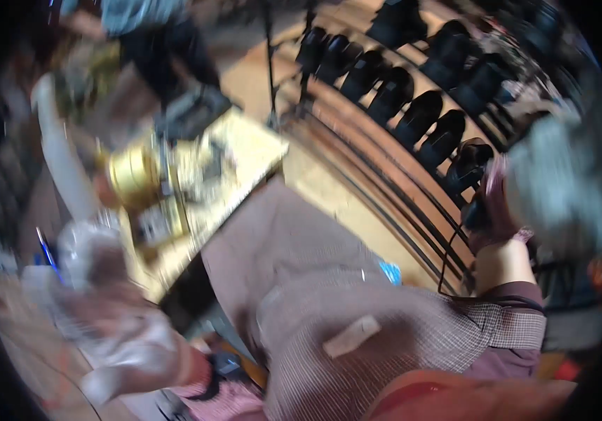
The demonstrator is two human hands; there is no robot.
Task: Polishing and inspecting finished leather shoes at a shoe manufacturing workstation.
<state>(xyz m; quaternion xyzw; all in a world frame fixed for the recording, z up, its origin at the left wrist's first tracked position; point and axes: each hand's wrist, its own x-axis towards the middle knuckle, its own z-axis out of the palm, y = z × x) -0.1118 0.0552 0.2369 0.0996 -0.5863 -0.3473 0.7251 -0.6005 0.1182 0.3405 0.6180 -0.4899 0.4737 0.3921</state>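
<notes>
Nearest you, at the left, your left hand (pixel 150 337) is wrapped in or lies behind a pale, crumpled, translucent film-like sheet (pixel 125 370); blur and folds hide the fingers, so you cannot tell whether they pinch it. Expect it to be light, limp and slippery, best gathered by a bunched fold. At the right, your right hand (pixel 503 210) is against a small, dark, rounded piece (pixel 477 212), its fingers apparently curled, though blur hides how tightly. That piece looks light and fairly firm; take it around its thicker body. A blurred grey-white mass (pixel 560 186) is just beside that hand. Farther left stands a pale-topped table (pixel 255 144) with a yellow metal cylinder (pixel 132 174); far right, a black metal rack (pixel 378 172) carries rows of glossy black rounded pieces (pixel 393 91)
</notes>
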